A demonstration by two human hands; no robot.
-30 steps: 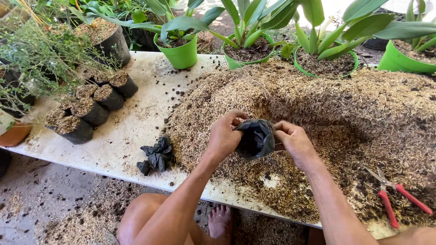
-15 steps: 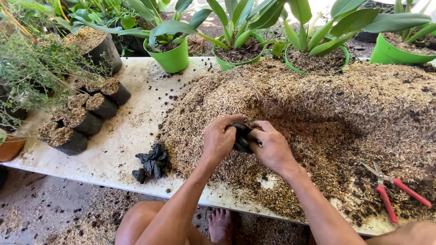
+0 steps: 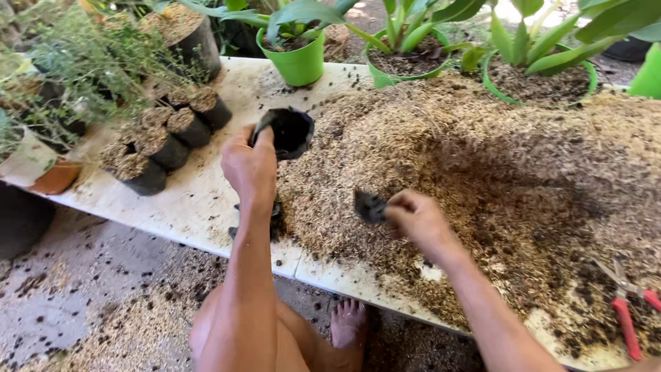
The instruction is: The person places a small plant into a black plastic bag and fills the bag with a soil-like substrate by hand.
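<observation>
husk mix (image 3: 523,179) lay heaped over most of the white table (image 3: 206,200), w/ green pots (image 3: 297,63) of leafy plants along the far edge. left hand (image 3: 249,167) was closed on the rim of an opened black grow bag (image 3: 289,131), thumb over the edge, holding its mouth up and wide, prob. so it could take fill. bag hung just above the table at the pile's left edge, near a row of small filled black bags (image 3: 165,138). right hand (image 3: 416,219) was pinched shut on a small dark scrap (image 3: 370,207), blurred, couldn't tell what exactly, low over the pile. left forearm ran straight up from the knee, wrist bent fwd; right arm came in from lower right, wrist level. red-handled shears (image 3: 630,310) lay on the mix at far right, well apart from both hands.
</observation>
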